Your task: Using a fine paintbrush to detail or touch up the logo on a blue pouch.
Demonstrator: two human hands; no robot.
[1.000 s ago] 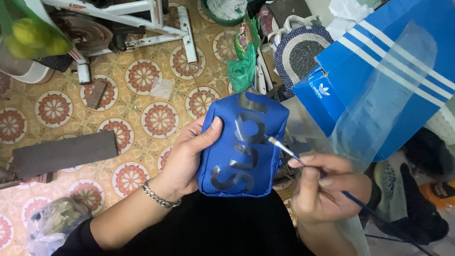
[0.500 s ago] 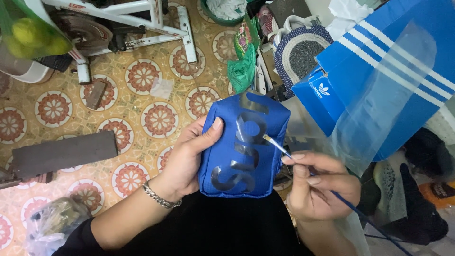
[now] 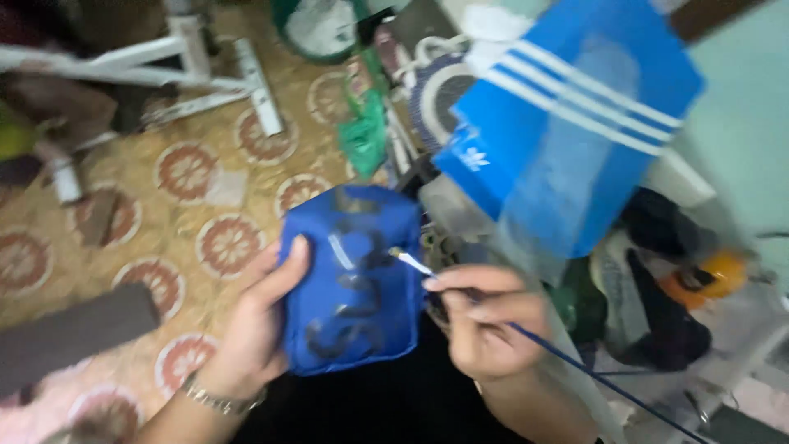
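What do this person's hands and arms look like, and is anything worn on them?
Both hands are bare, with no gloves. The left hand has a silver-coloured metal bracelet at the wrist. The right hand shows no ring or band that can be made out. Both forearms are uncovered, with no sleeves in view. The picture is somewhat blurred.

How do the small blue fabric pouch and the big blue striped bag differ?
The small blue fabric pouch carries dark painted shapes; the big blue striped bag carries white diagonal stripes. The pouch is smaller and gripped by the left hand; the bag is larger, untouched, beyond the right hand holding a thin paintbrush. Both are blue.
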